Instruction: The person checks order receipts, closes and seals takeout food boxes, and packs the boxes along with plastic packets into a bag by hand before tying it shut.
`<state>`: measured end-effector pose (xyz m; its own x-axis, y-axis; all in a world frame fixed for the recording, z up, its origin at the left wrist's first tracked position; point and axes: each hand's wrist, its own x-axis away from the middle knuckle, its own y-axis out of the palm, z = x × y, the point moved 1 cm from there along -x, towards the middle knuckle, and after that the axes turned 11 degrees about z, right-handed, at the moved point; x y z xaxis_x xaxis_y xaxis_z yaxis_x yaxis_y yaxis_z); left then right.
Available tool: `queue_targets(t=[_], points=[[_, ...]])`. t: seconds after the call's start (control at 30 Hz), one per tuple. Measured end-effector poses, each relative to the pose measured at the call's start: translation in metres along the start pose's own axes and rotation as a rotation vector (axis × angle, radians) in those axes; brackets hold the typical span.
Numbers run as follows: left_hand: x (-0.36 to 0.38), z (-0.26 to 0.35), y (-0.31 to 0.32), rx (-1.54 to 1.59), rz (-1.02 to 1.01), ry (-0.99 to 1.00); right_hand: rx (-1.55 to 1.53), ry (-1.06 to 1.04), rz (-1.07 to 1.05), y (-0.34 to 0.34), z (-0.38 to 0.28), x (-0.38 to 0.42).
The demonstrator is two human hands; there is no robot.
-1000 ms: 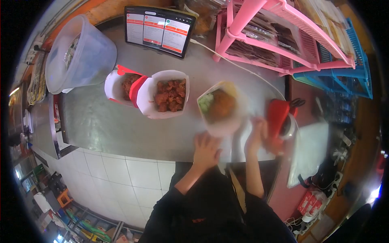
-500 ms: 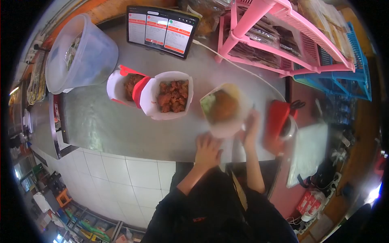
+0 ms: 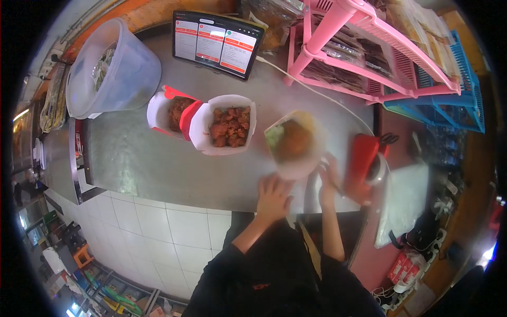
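My left hand [image 3: 273,199] lies on the metal counter with its fingers spread, their tips close to the near side of a paper food box [image 3: 298,168]. That open box holds brown food [image 3: 293,141] with pale green pieces [image 3: 273,136] at its left; a blur covers this area. To the right of the box is my right hand [image 3: 328,182], its fingers smeared, so I cannot make out whether it holds anything. Left of it stand an open white box [image 3: 197,129] of dark red fried pieces [image 3: 231,127] and a red-and-white box [image 3: 158,112] with similar food.
A tablet [image 3: 216,45] stands at the back, its white cable [image 3: 327,95] crossing the counter. Nearby are a translucent bucket [image 3: 132,68], a pink rack [image 3: 343,50], a blue rack [image 3: 443,111], a red object [image 3: 360,164] and white plastic bags [image 3: 405,198].
The whole view has shifted slightly, moving the counter items a little rightward. My right hand has moved slightly nearer to my body; my left hand stays spread by the box.
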<state>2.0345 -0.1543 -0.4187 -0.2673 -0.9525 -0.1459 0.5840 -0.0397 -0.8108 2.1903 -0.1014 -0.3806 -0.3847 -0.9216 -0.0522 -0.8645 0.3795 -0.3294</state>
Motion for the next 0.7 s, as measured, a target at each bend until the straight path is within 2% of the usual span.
queue_targets(t=[0.23, 0.33, 0.4, 0.43, 0.53, 0.57, 0.63, 0.67, 0.7], points=[[-0.001, 0.000, -0.002, 0.023, -0.017, -0.029, 0.003, -0.006, -0.082, 0.018, -0.011, -0.001], [0.001, -0.002, 0.001, 0.036, -0.011, -0.027, -0.089, 0.046, -0.082, 0.019, -0.010, 0.002], [0.002, -0.003, 0.002, 0.036, -0.010, -0.026, -0.128, 0.221, 0.030, 0.019, -0.014, 0.007], [0.002, -0.003, 0.002, 0.034, -0.012, -0.024, -0.128, 0.219, 0.024, 0.019, -0.011, 0.007], [0.002, -0.003, 0.002, 0.029, -0.013, -0.013, -0.218, 0.094, 0.228, 0.010, 0.016, 0.002], [0.002, -0.003, 0.002, 0.030, -0.015, -0.015, -0.216, 0.096, 0.227, 0.007, 0.025, 0.002], [0.003, -0.002, 0.002, 0.026, -0.008, -0.005, -0.497, 0.219, 0.198, -0.001, 0.034, 0.001], [0.002, -0.002, 0.003, 0.032, -0.012, -0.002, -0.503, 0.231, 0.113, -0.007, 0.037, 0.000], [0.002, -0.003, 0.003, 0.037, 0.004, -0.001, -0.500, 0.232, 0.119, -0.008, 0.034, 0.001]])
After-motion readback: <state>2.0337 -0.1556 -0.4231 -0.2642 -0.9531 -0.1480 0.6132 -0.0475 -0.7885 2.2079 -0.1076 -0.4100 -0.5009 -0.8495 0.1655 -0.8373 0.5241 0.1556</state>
